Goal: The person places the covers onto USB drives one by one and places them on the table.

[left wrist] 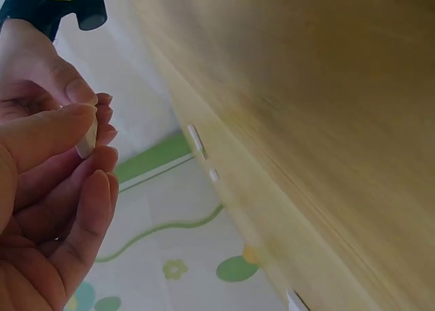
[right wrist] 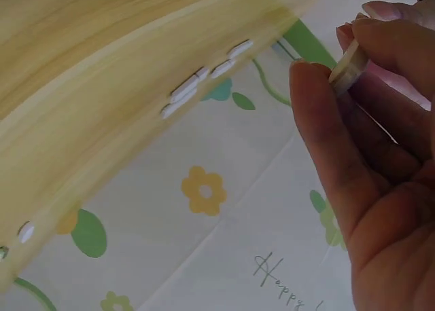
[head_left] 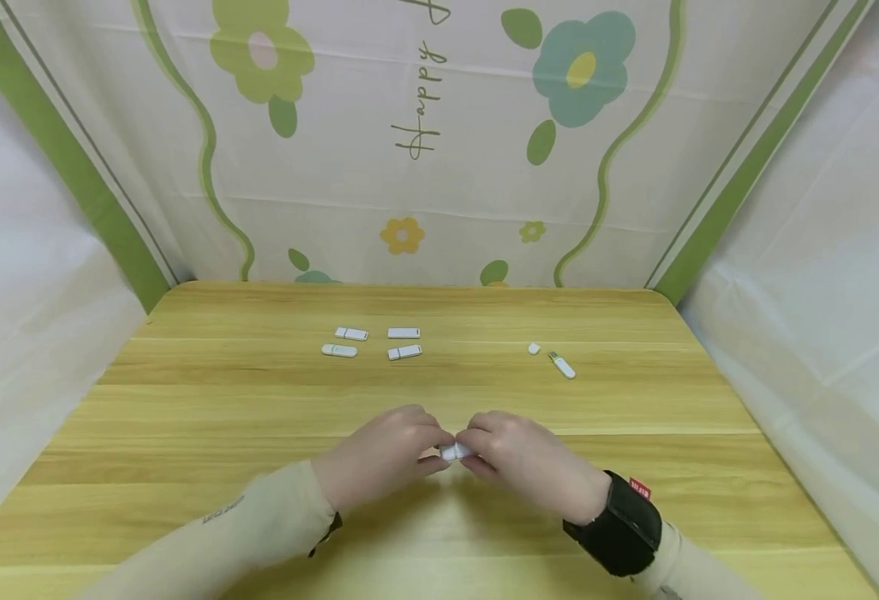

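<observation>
Close to the front of the table, both hands meet at one small white USB stick (head_left: pixel 452 452). My left hand (head_left: pixel 388 457) pinches its left end between thumb and fingertips, while my right hand (head_left: pixel 535 465) pinches the right end the same way. Fingers cover much of it; in the left wrist view a pale strip of the USB stick (left wrist: pixel 87 142) shows between the fingertips. The right wrist view shows the edge of the USB stick (right wrist: pixel 350 68) between thumb and forefinger.
Beyond the hands, on the right, lies an uncapped USB stick (head_left: pixel 563 367) with its loose cap (head_left: pixel 533 348) beside it. Several white USB sticks (head_left: pixel 405 352) lie at the back left of centre. A flowered cloth (head_left: pixel 334 167) hangs behind the wooden table (head_left: pixel 207 400).
</observation>
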Action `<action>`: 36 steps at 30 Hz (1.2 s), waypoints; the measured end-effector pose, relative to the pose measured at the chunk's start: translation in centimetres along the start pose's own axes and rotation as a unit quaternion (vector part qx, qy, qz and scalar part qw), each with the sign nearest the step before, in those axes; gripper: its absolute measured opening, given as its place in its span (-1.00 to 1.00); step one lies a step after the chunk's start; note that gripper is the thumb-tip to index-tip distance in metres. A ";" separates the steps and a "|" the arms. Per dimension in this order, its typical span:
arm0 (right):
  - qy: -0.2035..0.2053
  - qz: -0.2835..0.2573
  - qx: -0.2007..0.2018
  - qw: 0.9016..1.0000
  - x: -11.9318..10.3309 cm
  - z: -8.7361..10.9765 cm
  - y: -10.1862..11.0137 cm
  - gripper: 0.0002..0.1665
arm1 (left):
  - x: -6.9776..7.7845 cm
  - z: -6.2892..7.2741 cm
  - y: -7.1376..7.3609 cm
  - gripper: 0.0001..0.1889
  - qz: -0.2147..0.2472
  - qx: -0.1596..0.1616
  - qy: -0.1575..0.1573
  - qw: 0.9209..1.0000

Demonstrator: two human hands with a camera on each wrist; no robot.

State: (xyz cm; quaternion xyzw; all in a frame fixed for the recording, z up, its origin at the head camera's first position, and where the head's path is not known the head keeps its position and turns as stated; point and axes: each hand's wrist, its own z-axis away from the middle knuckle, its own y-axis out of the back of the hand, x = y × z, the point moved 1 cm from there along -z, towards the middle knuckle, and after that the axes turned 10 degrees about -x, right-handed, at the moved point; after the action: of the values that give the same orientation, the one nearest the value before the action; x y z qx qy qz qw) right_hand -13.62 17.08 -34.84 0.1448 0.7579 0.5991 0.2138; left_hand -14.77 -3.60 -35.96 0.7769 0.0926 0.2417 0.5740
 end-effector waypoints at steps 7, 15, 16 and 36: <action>-0.039 -0.005 -0.017 0.999 2.0 0.3 0.0 -0.83 | -1.0 -2.5 -0.5 -0.87 0.040 -0.049 0.051 0.997; -0.082 -0.037 -0.042 0.995 5.1 0.1 0.3 -0.84 | -3.3 -6.0 -0.9 -0.89 0.062 -0.089 0.078 0.991; -0.091 -0.042 -0.048 0.994 5.6 0.0 0.3 -0.83 | -3.6 -6.4 -0.8 -0.90 0.067 -0.092 0.083 0.990; -0.152 -0.051 -0.091 0.983 15.7 -5.5 -0.8 -0.97 | -12.1 -14.1 -1.6 -0.94 0.049 -0.149 0.221 0.963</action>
State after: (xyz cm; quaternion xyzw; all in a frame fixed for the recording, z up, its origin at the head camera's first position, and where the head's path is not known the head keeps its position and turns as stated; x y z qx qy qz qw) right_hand -29.94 19.72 -36.95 0.1746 0.6654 0.6249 0.3690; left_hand -31.82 3.72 -37.59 0.6134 0.1412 0.4463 0.6361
